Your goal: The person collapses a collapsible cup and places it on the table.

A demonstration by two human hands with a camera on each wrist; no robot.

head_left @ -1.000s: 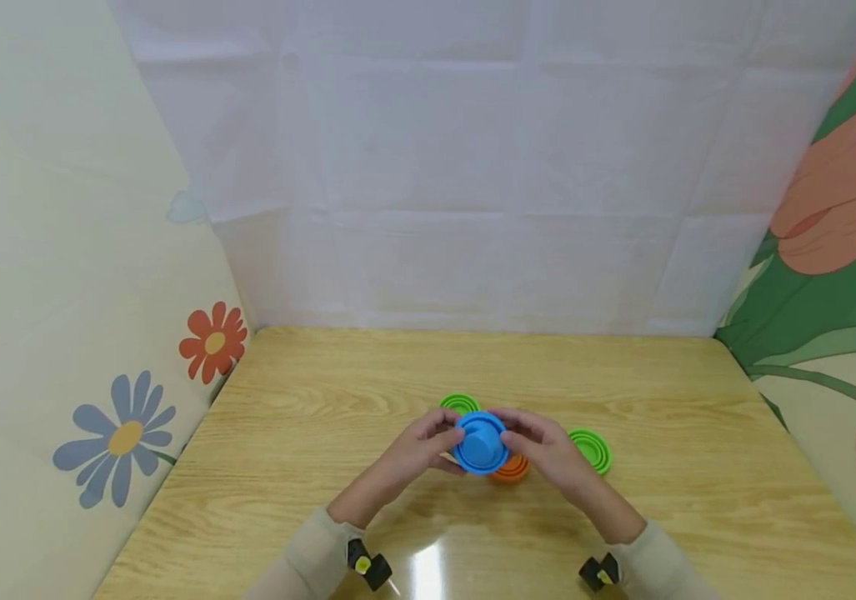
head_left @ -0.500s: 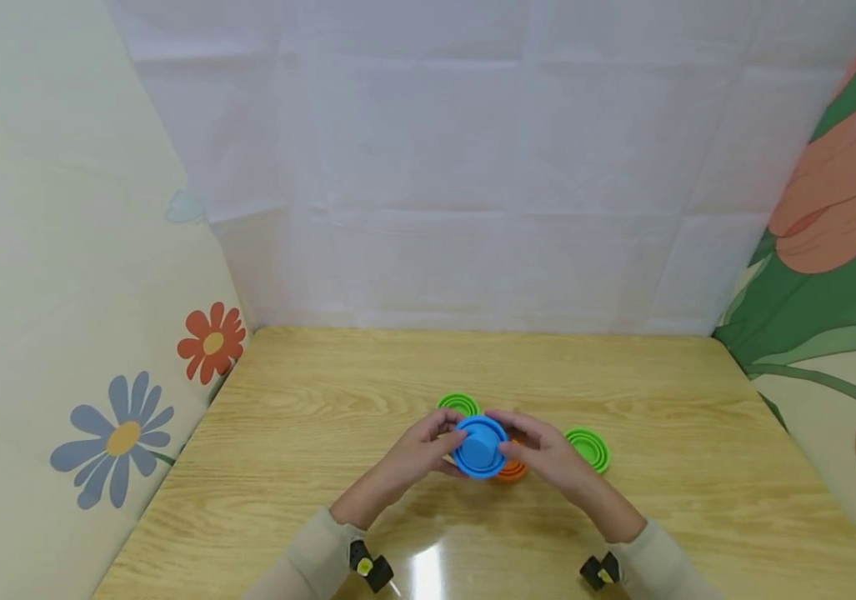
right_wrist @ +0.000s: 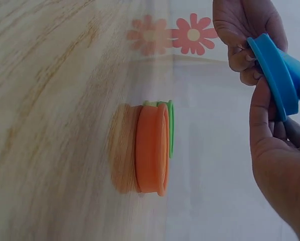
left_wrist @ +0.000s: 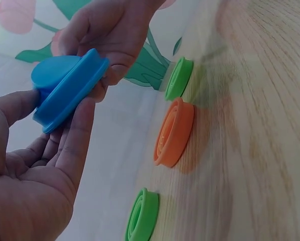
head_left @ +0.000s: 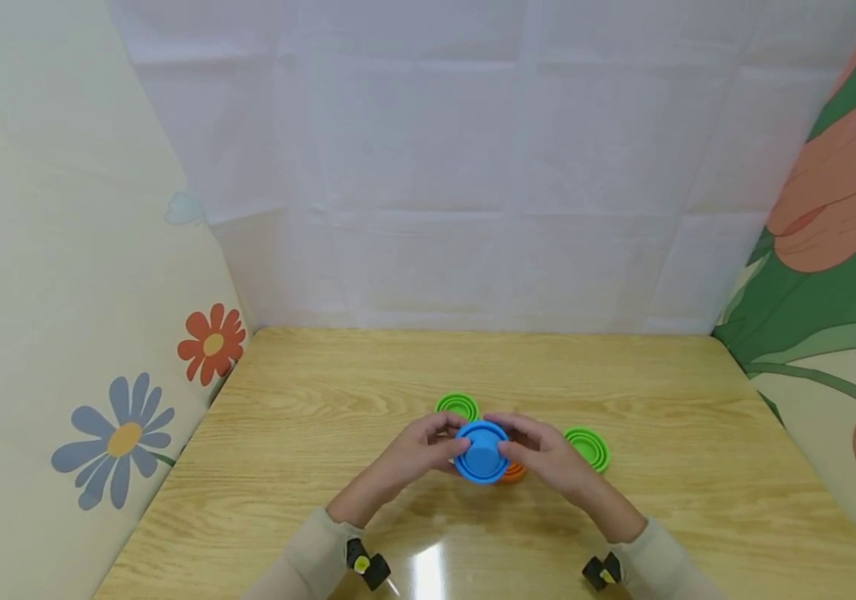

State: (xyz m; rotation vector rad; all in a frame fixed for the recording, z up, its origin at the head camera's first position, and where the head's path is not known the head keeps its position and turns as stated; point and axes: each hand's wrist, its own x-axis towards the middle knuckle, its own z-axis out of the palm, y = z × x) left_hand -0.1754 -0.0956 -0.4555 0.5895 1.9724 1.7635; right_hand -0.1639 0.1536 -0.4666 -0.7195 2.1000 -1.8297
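Raised over the table is a blue collapsible cup (head_left: 482, 454), its middle section standing out from the ringed rim. My left hand (head_left: 423, 450) grips its left side, with the thumb on the middle section and the fingers along the rim, as the left wrist view shows. On the opposite side my right hand (head_left: 548, 454) pinches it between thumb and fingers. Below and just behind it sits a flattened orange collapsible cup (left_wrist: 175, 133), partly hidden by the blue one in the head view.
A flattened green collapsible cup (head_left: 458, 407) lies behind my left hand, and another green cup (head_left: 588, 450) lies right of my right hand. All rest on a wood-grain table (head_left: 322, 375). A white cloth (head_left: 428, 167) hangs along the back edge.
Both hands have brought the blue cup slightly down and nearer in the head view, and its tilt has shifted a little. The orange and green cups stay put.
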